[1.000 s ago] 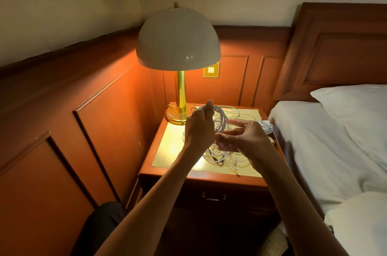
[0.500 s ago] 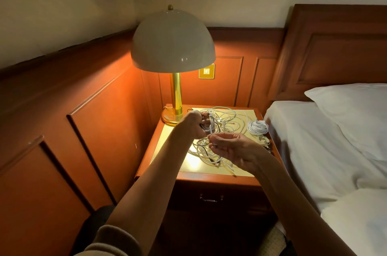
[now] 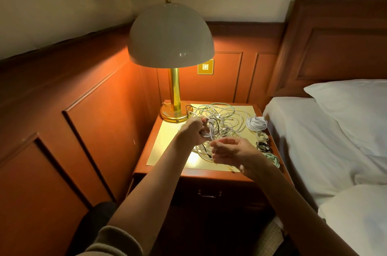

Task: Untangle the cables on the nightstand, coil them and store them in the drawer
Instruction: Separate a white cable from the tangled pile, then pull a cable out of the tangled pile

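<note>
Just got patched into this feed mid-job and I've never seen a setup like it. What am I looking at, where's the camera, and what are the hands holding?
No machine: a person works with two bare hands, and the one picture comes from a camera worn on the head, looking forward and down. The left hand grips a bunch of white cable lifted from the tangle on the nightstand; the right hand seems to pinch a strand of it. Toward the bed lie a white coil, cream coil, black coil and green coil. A lamp stands at the back; the drawer is shut.
</note>
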`<action>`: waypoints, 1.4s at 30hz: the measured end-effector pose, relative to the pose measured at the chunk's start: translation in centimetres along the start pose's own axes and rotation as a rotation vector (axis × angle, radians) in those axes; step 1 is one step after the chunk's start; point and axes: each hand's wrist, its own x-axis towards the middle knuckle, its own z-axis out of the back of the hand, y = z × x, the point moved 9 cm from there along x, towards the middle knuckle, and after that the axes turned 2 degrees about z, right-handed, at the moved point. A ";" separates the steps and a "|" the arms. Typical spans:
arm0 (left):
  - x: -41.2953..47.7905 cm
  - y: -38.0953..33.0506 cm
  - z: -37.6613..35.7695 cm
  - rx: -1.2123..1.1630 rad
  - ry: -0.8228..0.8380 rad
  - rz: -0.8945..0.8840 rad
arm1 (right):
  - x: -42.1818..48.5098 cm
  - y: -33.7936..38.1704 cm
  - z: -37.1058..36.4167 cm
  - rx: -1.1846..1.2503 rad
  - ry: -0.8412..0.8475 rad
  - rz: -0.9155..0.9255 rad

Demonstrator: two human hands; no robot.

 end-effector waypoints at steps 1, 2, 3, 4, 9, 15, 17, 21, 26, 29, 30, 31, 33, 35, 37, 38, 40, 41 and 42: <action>0.2 0.4 0.2 -0.021 -0.004 -0.014 | -0.1 0.2 0.6 -0.122 -0.027 0.012; 0.4 0.8 0.3 -0.054 -0.006 -0.022 | -0.2 0.5 1.2 -0.236 -0.059 0.022; 0.6 0.9 0.2 -0.077 -0.001 -0.037 | -0.1 0.8 1.9 -0.366 -0.102 0.036; 0.7 0.9 0.0 -0.076 -0.001 -0.059 | 0.1 1.3 2.7 -0.542 -0.164 0.064; -0.3 0.1 -3.3 0.123 0.049 -0.177 | 1.0 4.7 3.6 -1.256 -0.450 0.284; -0.3 0.1 -6.2 0.145 0.171 -0.074 | 1.6 7.9 4.8 -1.188 -0.503 0.510; 0.4 0.0 -6.7 0.176 0.218 -0.050 | 1.7 8.8 5.5 -1.143 -0.490 0.539; 2.7 -0.1 -7.3 0.300 0.240 -0.029 | 2.8 8.8 7.3 -1.089 -0.460 0.533; 6.4 -1.1 -9.1 0.516 0.273 -0.027 | 6.2 9.2 11.5 -1.058 -0.449 0.439; 9.5 -3.2 -10.3 0.731 0.216 -0.140 | 9.1 11.4 14.9 -1.097 -0.488 0.405; 10.7 -4.2 -10.6 0.787 0.184 -0.200 | 10.3 12.6 16.2 -1.111 -0.504 0.394; 12.1 -5.3 -11.0 0.851 0.151 -0.268 | 11.9 13.7 17.8 -1.119 -0.514 0.366; 15.1 -7.3 -11.4 1.044 0.059 -0.406 | 15.8 15.4 20.9 -1.129 -0.511 0.267; 18.1 -8.5 -11.8 1.261 -0.050 -0.489 | 19.8 15.9 23.7 -1.169 -0.502 0.126; 20.4 -8.7 -12.1 1.417 -0.118 -0.526 | 23.3 15.1 25.6 -1.231 -0.466 -0.022; 21.4 -8.5 -12.3 1.471 -0.138 -0.537 | 24.9 14.3 26.2 -1.266 -0.429 -0.082; 23.2 -7.9 -12.4 1.551 -0.166 -0.555 | 27.8 12.7 26.9 -1.335 -0.356 -0.164; 24.0 -7.6 -12.4 1.556 -0.180 -0.557 | 28.9 11.9 27.2 -1.369 -0.321 -0.192; 24.8 -7.5 -12.2 1.539 -0.190 -0.557 | 30.0 11.1 27.4 -1.399 -0.284 -0.215</action>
